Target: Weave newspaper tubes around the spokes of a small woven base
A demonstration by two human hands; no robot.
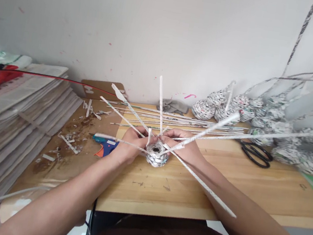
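Observation:
A small round ball woven from rolled paper strips (156, 160) sits on the wooden table in front of me, with a dark hole in its top. Several long white paper tubes stick out from it in all directions. My left hand (135, 142) is closed on the ball's left and far side, thumb near the rim. On the other side my right hand (183, 145) pinches at the strips by the rim, and one thick paper tube (209, 133) crosses in front of it. Parts of the fingers of both hands are hidden behind the tubes.
Loose paper tubes (202, 123) lie along the back of the table. Finished-looking woven balls (204, 109) pile up at the right, near black scissors (257, 154). To the left are a blue glue gun (108, 146), paper scraps (68, 143) and a tall newspaper stack (33, 115).

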